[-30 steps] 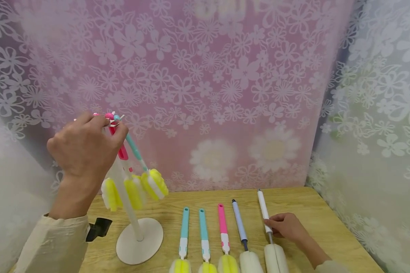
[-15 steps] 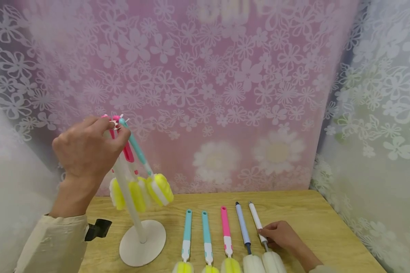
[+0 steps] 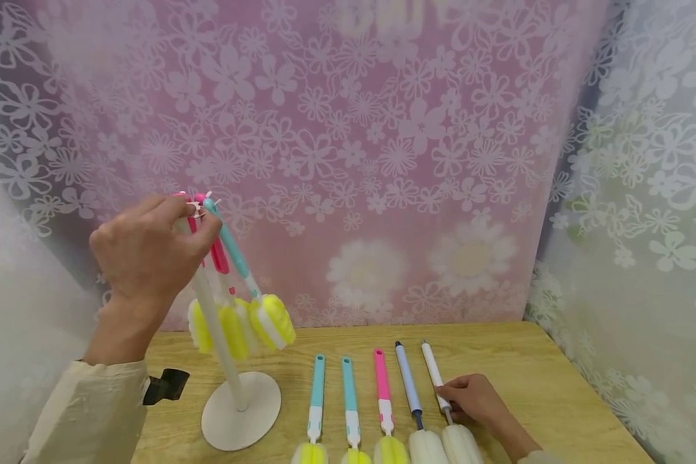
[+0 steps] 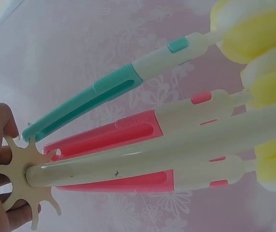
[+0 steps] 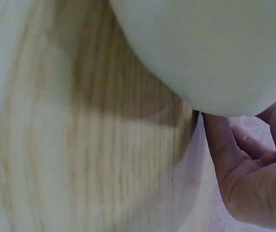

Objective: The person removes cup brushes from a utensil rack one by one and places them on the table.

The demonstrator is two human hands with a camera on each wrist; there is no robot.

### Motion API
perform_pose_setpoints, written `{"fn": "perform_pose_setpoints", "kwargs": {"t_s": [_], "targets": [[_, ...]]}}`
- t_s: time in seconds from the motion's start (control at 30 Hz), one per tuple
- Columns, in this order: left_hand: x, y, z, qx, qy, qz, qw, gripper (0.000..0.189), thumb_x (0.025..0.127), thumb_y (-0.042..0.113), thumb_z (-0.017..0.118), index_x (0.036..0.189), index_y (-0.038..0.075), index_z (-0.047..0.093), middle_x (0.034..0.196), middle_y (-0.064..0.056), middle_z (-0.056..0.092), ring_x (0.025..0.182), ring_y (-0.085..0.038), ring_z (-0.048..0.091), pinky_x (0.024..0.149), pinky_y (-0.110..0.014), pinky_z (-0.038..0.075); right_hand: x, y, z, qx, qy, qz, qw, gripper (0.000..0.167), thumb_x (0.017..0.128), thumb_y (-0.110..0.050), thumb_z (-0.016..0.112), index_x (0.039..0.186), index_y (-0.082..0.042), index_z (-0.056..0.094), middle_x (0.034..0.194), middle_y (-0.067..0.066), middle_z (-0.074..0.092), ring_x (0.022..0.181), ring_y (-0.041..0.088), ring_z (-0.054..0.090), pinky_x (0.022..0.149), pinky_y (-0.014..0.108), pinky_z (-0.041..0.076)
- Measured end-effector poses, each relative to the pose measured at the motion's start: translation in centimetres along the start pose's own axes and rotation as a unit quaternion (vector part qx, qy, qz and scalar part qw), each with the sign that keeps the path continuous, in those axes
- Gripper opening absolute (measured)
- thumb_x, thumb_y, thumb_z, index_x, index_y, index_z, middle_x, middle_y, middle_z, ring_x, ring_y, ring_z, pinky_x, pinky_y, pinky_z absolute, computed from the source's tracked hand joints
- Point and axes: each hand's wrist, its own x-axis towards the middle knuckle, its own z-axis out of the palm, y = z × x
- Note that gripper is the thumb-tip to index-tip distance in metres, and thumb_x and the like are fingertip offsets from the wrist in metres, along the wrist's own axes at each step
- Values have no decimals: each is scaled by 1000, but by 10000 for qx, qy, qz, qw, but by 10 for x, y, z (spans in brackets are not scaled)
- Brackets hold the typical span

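Observation:
My left hand [image 3: 151, 248] grips the hooked top [image 4: 19, 169] of a white display stand [image 3: 241, 428], its fingers behind the hooks in the left wrist view. From the hooks hang a teal-handled sponge brush [image 3: 234, 251] and two pink-handled ones, all with yellow-and-white heads. On the table, my right hand [image 3: 475, 399] pinches the lower handle of a white-handled sponge brush [image 3: 432, 364]. In the right wrist view its pale sponge head [image 5: 210, 48] hides part of the fingers. A lilac-handled brush [image 3: 408, 377] lies just left of it.
Left of the lilac brush lie a pink-handled brush [image 3: 381, 383] and two teal-handled brushes, in a row on the wooden table [image 3: 499, 348]. A flowered pink curtain [image 3: 406, 161] stands behind, and pale flowered sheeting [image 3: 644, 225] closes the right side.
My right hand has slid the white-handled brush left, closer to the lilac one, and its handle tip has come nearer me. My left hand keeps hold of the stand's top.

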Motion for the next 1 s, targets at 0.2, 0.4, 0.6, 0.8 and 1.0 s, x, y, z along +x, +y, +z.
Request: {"fn": "perform_pose_setpoints", "kwargs": {"t_s": [0.2, 0.4, 0.6, 0.8, 1.0], "targets": [[-2, 0, 1, -132, -39, -117, 9998, 31, 82, 29, 55, 80, 3, 72, 65, -16, 64, 42, -24, 32, 42, -36, 22, -1, 2, -1, -277, -87, 34, 9996, 28, 86, -21, 70, 96, 5, 70, 77, 7, 63, 65, 16, 62, 59, 31, 54], [0, -1, 1, -348, 34, -125, 9993, 30, 80, 26, 56, 82, 2, 75, 66, -16, 65, 41, -27, 39, 41, -37, 23, -2, 1, -2, -362, -158, -126, 9991, 34, 89, -29, 66, 96, 4, 70, 76, 6, 63, 66, 16, 61, 61, 33, 53], [3, -4, -6, -485, -250, -238, 9982, 33, 80, 29, 54, 85, 5, 77, 80, -12, 72, 51, -32, 55, 43, -36, 29, -5, -2, -4, -392, -215, -468, 9979, 34, 93, -27, 59, 93, 6, 68, 73, 6, 62, 65, 16, 59, 60, 33, 52], [1, -10, -9, -796, -395, -509, 9947, 31, 80, 28, 55, 85, 9, 78, 93, -6, 73, 67, -34, 64, 46, -38, 33, -9, -12, -14, -780, -197, -846, 9932, 35, 96, -26, 55, 101, 7, 65, 74, 7, 60, 60, 17, 51, 54, 33, 44], [0, -15, -4, -1376, -172, -413, 9895, 26, 79, 24, 57, 83, 7, 77, 91, -3, 73, 81, -31, 68, 51, -23, 30, -24, -45, -15, -502, -85, -1305, 9901, 42, 95, -32, 56, 115, 5, 63, 104, 10, 67, 94, 30, 64, 79, 43, 52]]}}
